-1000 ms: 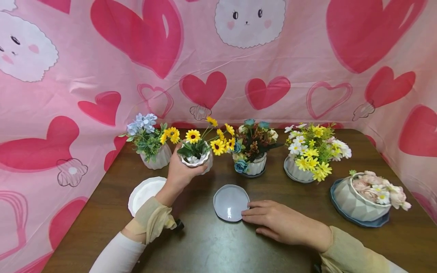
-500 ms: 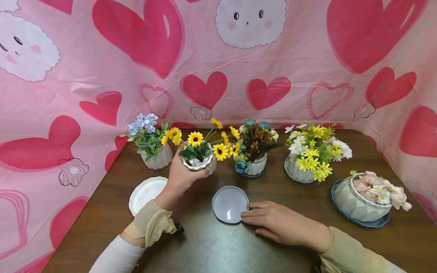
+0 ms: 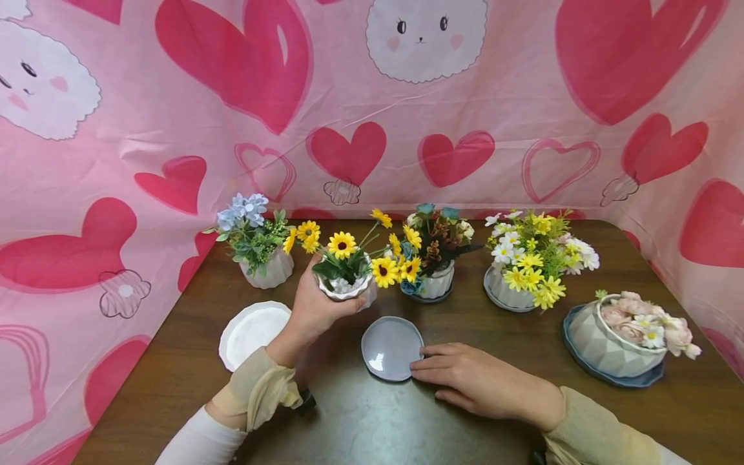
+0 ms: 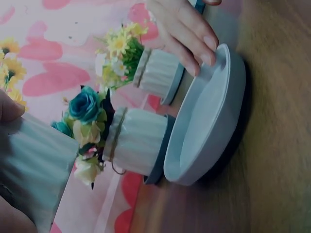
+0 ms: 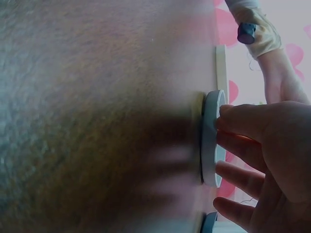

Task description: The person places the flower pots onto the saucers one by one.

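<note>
My left hand grips a white ribbed flowerpot of yellow sunflowers, thumb along its near side. In the left wrist view the pot hangs above table level, slightly tilted. Just in front and to the right of it, a round grey saucer lies on the table with nothing on it. My right hand rests beside this saucer, its extended fingertips at the right rim. The right wrist view shows the fingers spread along the saucer's edge.
A white plate lies left, partly behind my left forearm. Along the back stand a blue-flowered pot, a teal-rose pot on a saucer and a yellow-and-white daisy pot on another. Front right, a pink-flowered bowl sits on a blue plate.
My left hand has carried the sunflower pot a little to the right, and its flowers now overlap the teal-rose pot. The right hand stays at the grey saucer's rim.
</note>
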`<action>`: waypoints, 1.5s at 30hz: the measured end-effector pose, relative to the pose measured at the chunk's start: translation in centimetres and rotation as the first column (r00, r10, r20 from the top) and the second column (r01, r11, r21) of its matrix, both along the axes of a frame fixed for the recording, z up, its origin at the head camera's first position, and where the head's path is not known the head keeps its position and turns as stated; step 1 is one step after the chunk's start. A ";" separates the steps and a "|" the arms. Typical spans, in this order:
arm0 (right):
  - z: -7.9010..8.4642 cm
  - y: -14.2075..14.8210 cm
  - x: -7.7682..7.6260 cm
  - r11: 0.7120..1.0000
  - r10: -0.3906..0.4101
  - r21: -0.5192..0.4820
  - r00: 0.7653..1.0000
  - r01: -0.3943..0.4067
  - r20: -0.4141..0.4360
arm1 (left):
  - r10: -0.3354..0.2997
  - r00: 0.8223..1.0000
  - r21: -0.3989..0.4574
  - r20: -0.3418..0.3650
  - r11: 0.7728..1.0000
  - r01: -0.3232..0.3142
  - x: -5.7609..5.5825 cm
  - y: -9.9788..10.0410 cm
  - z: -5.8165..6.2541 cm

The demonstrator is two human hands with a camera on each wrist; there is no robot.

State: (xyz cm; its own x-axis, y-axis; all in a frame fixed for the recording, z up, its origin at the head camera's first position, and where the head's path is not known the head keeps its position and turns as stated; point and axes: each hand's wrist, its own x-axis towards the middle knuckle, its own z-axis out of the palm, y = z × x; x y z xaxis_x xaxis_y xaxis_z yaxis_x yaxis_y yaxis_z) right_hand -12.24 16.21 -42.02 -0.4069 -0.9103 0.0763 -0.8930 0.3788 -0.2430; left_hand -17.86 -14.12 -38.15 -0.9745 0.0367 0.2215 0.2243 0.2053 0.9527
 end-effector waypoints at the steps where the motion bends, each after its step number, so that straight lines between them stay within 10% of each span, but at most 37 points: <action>1: 0.0 0.0 0.0 1.000 -0.003 0.001 1.000 0.003 0.005 | -0.007 1.000 0.003 -0.004 1.000 0.007 0.1 0.1 0.0; 45: 0.0 -0.3 -0.2 0.999 0.031 -0.010 0.994 -0.033 -0.105 | -0.148 0.989 -0.073 -0.029 0.987 0.146 1.8 0.9 0.1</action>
State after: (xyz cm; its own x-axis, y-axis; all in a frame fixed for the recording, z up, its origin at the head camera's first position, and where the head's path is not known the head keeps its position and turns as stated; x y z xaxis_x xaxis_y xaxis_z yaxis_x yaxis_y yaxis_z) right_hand -12.49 15.92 -42.06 -0.3668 -0.9215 0.1277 -0.9254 0.3472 -0.1520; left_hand -16.01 -13.20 -38.01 -0.9492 0.1956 0.2464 0.2891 0.2336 0.9284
